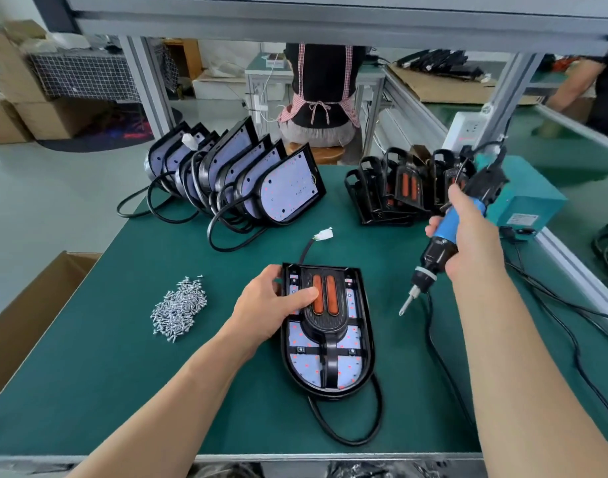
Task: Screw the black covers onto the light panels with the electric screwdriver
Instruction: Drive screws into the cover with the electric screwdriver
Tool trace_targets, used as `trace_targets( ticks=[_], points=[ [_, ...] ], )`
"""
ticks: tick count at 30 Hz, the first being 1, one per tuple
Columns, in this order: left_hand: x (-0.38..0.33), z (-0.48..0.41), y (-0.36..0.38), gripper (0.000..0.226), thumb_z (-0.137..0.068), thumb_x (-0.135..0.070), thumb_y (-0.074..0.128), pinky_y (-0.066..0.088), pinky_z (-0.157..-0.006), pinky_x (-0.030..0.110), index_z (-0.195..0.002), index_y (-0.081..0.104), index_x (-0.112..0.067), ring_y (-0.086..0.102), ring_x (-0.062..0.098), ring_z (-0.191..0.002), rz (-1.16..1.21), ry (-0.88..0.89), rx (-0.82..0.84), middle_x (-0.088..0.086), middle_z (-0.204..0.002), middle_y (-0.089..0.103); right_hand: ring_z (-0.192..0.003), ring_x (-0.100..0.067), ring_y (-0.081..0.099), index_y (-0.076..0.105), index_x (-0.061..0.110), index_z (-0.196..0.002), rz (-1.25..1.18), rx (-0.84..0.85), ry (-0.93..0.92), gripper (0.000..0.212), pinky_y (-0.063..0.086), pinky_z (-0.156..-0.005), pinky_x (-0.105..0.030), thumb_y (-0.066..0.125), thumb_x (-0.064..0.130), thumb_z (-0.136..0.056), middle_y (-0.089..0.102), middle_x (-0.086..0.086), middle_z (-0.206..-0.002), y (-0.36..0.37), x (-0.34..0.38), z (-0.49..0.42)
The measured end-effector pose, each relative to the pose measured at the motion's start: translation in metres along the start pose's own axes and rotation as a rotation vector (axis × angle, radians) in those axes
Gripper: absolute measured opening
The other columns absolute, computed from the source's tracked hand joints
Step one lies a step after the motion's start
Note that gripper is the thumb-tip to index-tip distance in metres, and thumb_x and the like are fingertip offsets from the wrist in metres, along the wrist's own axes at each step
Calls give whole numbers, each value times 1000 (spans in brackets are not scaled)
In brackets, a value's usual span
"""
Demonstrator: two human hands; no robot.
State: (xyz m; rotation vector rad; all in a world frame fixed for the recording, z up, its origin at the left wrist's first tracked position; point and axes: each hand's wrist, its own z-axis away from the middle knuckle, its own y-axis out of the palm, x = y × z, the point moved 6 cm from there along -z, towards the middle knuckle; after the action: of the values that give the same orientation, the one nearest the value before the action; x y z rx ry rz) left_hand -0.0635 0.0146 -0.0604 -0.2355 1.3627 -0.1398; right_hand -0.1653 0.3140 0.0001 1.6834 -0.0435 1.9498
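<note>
A light panel (356,369) lies flat at the middle of the green table, and a black cover (325,320) with two orange strips sits on it. My left hand (270,307) holds the panel's upper left edge, thumb pressing on the cover. My right hand (470,232) grips the blue and black electric screwdriver (433,250) to the right of the panel. Its bit points down-left, in the air above the table. A pile of silver screws (180,308) lies left of the panel.
A row of bare light panels (247,177) with black cables leans at the back left. Black covers (399,188) stand stacked at the back right, beside a teal power unit (526,201). Cables (554,326) trail along the right side. A cardboard box (30,312) sits left of the table. A person stands behind.
</note>
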Motion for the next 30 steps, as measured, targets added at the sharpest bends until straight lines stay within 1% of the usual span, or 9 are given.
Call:
trace_targets(
  ticks=[4,10,13,17,21,24,26,28,30],
  points=[
    [0,1,-1,58,-57,-56,81,55,-93,46,-108,64,-32,74,14,-88,5,-6,-3,-9,-97,76,-45,-8,65,62,20,-94,20,-72,115,29,55,-58,-26,78,43,-87,66,-3,-80,-27,-35,-8],
    [0,4,-2,52,-60,-63,73,53,-95,46,-103,64,-35,71,12,-93,-61,28,-46,-13,-97,75,-52,-11,68,53,12,-111,106,-158,85,37,48,-52,-24,74,36,-91,62,-3,-86,-35,-54,-8],
    [0,9,-5,36,-68,-65,61,52,-95,45,-96,64,-42,68,10,-97,-97,81,-134,-18,-96,74,-71,-19,61,47,12,-104,351,-228,-2,44,46,-60,-31,77,39,-85,56,-4,-93,-40,-56,-7],
    [-1,11,-6,36,-72,-61,58,53,-94,45,-99,66,-38,68,13,-95,-94,91,-165,-14,-94,74,-73,-18,53,50,8,-101,680,-280,-198,45,43,-64,-35,77,39,-82,43,-7,-111,-35,-52,-4],
    [-2,10,-6,30,-79,-54,59,53,-90,50,-97,68,-31,67,26,-91,-87,104,-185,4,-91,74,-116,-34,44,55,-1,-122,802,-308,-325,51,44,-90,-38,76,29,-86,40,-15,-130,-31,-42,6],
    [-2,9,-6,21,-86,-44,59,53,-89,50,-95,70,-29,61,22,-78,-82,127,-197,15,-93,72,-123,-22,43,55,7,-130,831,-198,-513,44,32,-93,-21,72,19,-91,44,-11,-134,-17,-23,33],
    [-2,7,-7,12,-91,-35,60,52,-86,48,-93,70,-29,56,15,-75,-74,135,-200,18,-94,71,-100,-3,55,62,18,-115,801,-12,-587,26,36,-82,-5,68,14,-91,57,1,-116,-4,-19,62],
    [1,7,-9,10,-93,-28,61,53,-84,45,-91,70,-31,56,14,-74,-52,128,-217,17,-93,71,-83,-2,61,67,24,-99,789,183,-544,20,40,-70,-4,66,8,-88,67,10,-95,1,-30,95],
    [2,6,-12,11,-94,-27,61,54,-80,42,-89,70,-31,56,14,-73,-45,125,-251,16,-91,71,-77,-5,63,68,25,-92,864,360,-455,24,44,-70,-9,66,3,-84,70,11,-84,-2,-48,123]
  ],
)
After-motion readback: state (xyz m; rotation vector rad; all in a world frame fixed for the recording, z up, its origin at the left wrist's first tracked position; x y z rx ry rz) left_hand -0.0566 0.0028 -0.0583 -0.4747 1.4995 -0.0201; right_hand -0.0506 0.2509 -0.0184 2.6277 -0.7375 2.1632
